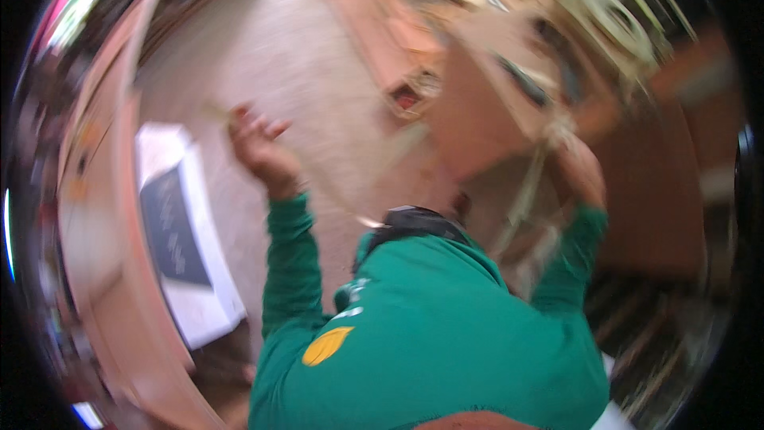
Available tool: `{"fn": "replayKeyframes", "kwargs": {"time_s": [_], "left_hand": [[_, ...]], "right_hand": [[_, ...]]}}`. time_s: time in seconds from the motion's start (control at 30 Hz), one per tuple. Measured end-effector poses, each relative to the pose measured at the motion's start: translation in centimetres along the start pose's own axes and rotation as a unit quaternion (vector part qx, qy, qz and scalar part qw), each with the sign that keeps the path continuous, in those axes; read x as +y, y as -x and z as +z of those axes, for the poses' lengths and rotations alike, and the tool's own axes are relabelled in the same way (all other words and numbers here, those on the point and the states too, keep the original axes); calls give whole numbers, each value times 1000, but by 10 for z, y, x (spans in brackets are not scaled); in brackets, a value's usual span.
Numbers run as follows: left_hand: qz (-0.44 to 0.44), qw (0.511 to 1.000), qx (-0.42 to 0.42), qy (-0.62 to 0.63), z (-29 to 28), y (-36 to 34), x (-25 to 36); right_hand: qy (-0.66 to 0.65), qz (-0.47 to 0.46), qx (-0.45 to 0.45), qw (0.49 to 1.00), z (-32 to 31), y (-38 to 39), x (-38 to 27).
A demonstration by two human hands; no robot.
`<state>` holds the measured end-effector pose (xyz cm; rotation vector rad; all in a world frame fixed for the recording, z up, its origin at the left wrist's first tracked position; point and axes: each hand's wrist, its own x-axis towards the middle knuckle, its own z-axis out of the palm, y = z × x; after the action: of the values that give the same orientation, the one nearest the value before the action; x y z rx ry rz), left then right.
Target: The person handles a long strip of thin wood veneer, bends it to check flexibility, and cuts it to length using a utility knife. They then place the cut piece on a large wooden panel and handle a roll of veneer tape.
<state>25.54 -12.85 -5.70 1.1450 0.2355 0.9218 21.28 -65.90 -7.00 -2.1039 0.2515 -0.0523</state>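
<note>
My left hand is raised over the floor at the left, its fingers apart and slightly curled, with nothing plainly in them. Motion blurs it. A thin pale line, perhaps a cord, runs from near that hand toward my waist; whether it touches the hand I cannot tell. On the right, my right hand is closed around a bundle of pale strands that hangs down beside my body. That hand is at the edge of a brown box-like block, on which a dark, long tool-like object lies.
A white box with a dark panel stands at the left beside a long wooden board or cabinet side. Brown boards and a small open box lie ahead. Round pale coils are at the far right.
</note>
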Motion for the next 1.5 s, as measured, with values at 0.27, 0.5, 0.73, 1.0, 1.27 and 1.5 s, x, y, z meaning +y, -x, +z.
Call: {"fn": "replayKeyframes", "kwargs": {"time_s": [0.27,0.5,0.73,1.0,1.27,1.5], "left_hand": [[-214,965,-131,71,58,84,8],[-204,961,-170,82,51,99,24],[-187,969,-137,89,26,95,13],[-212,959,-135,132,22,97,7],[-211,957,-173,97,34,93,5],[-261,949,-129,121,36,98,3]], "right_hand": [[96,-100,-84,987,92,14,-146],[45,-348,-96,932,169,26,-162],[-222,-256,-331,881,197,19,-159],[-367,-28,-460,808,217,39,-157],[-334,-136,-330,873,218,44,-158],[-316,-71,-302,897,216,47,-165]]}}
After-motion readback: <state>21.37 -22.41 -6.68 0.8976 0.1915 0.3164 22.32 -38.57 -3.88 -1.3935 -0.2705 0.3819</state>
